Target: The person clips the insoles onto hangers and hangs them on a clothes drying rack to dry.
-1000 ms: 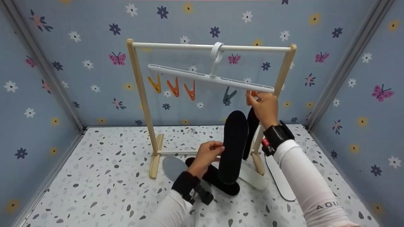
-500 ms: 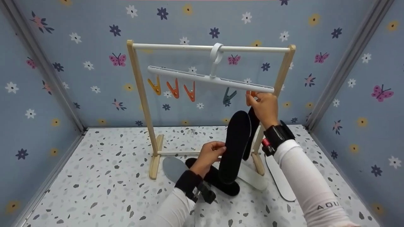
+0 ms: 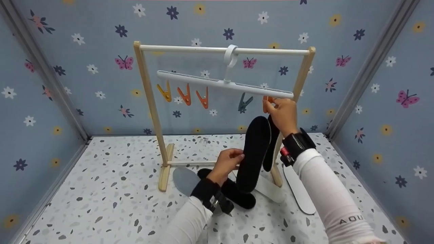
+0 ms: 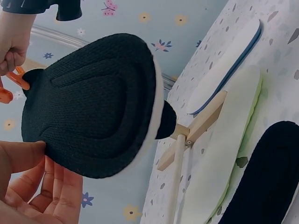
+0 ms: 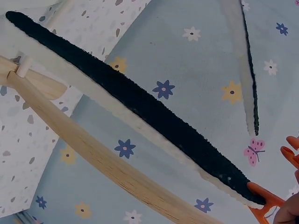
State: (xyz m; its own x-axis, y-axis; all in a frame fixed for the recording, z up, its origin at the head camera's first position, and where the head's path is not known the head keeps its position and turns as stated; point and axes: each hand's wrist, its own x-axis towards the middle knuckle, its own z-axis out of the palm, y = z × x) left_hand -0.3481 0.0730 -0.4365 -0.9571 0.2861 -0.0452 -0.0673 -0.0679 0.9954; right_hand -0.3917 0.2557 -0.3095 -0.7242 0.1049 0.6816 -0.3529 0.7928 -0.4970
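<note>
I see a wooden rack (image 3: 190, 49) with a white hanger (image 3: 210, 81) on its bar, tilted down toward the right. Below, more insoles lie on the speckled floor, a dark one (image 3: 245, 200) among them. The front insole (image 3: 254, 154) is black and up in the air, its long axis near upright, top leaning right. A rear insole (image 3: 271, 149) hangs just behind it to the right. The left hand (image 3: 225, 166), nearer the front insole, pinches its left edge, thumb to the dark face, so most of the insole lies to the right of that grip. The right hand (image 3: 285, 113) pinches an orange clip (image 3: 265, 105) under the hanger's low end, its tip on the rear insole's top. The front insole's top sits below that clip and slightly left; a blue-green clip (image 3: 241, 105) hangs above it, farther left.
</note>
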